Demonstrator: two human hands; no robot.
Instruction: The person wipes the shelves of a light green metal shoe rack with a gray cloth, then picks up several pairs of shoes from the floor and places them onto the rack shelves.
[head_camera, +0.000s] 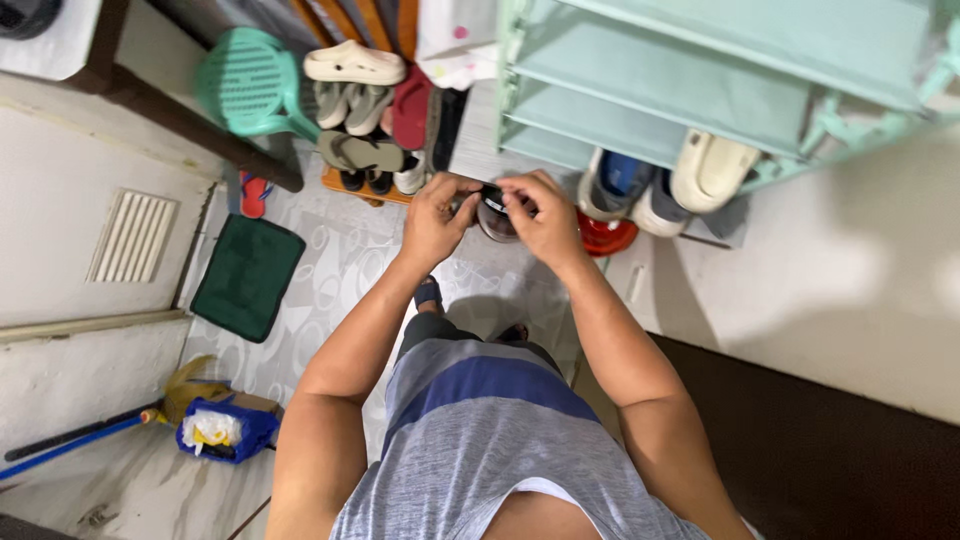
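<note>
My left hand (436, 215) and my right hand (541, 214) are raised in front of me, fingers pinched together on a small dark object (491, 197) held between them; what it is I cannot tell. Below the hands on the floor lies a dark shoe (496, 225). A pale green shoe rack (700, 80) stands just beyond my right hand, with blue-and-grey sneakers (618, 185) and a cream clog (712, 170) on its lowest shelf.
A low wooden rack (352, 186) on the left holds sandals, flip-flops and slippers, with a green plastic stool (250, 85) beside it. A dark green mat (248, 275) lies on the patterned floor. A blue dustpan (222, 430) and broom handle are at bottom left. A red dish (608, 238) sits by the rack.
</note>
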